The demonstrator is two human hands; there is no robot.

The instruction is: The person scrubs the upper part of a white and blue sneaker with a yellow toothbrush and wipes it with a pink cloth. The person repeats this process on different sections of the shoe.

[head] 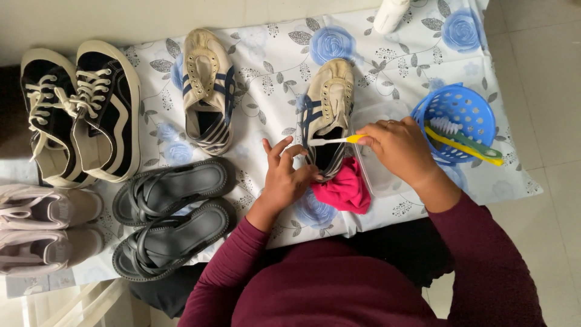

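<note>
- Left hand (284,175) curled at the heel of a cream sneaker with navy stripes (328,109), thumb and forefinger parted and raised, the other fingers bent against the shoe's rear edge; touching it rather than wrapped round it.
- Right hand (400,148) pinched shut on the yellow handle of a toothbrush (336,140), white head end pointing toward the left fingers and lying across the shoe's opening.
- Pink cloth (345,189) bunched just under the shoe's heel, between the two wrists, touching the left fingertips' side.
- Blue perforated basket (460,109) just beyond the right knuckles, holding further brushes, one yellow-handled and one green.
- Matching striped sneaker (209,91) lying well off past the left hand's thumb, toe away from the person.
- Pair of grey sandals (172,212) near the left forearm's outer side; black-and-white laced sneakers (82,109) and pale pink shoes (45,230) farther out still.
- Floral cloth (272,66) spread beneath everything.
- White bottle (390,15) far ahead of the right fingers, at the cloth's far edge.
</note>
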